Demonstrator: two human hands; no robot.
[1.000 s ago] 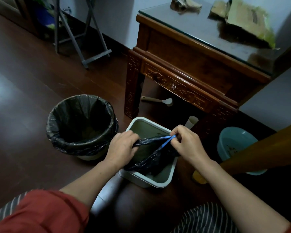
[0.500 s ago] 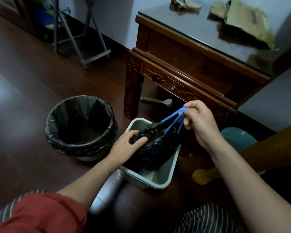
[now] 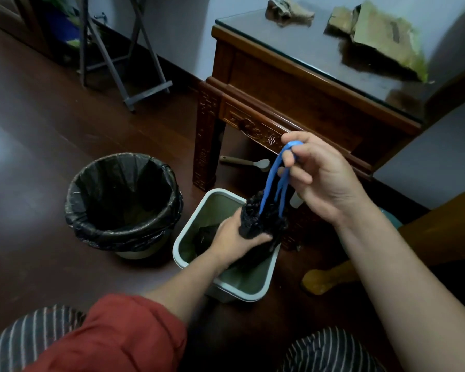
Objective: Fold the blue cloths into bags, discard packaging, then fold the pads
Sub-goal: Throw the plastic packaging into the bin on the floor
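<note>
On the head camera I see the left hand gripping the gathered neck of the black bag over the square bin. The right hand pinches its blue drawstring, raised taut. I judge this bag nearly cinched. The torn paper packaging on the table looks undiscarded, and no pads show.

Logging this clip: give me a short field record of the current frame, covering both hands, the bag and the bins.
left hand: grips the gathered neck of the black bag
right hand: pinches the blue drawstring, pulled upward
black bag: hangs partly inside the square bin
round bin: left of the square bin, black liner
table: crumpled brown packaging on top
</note>
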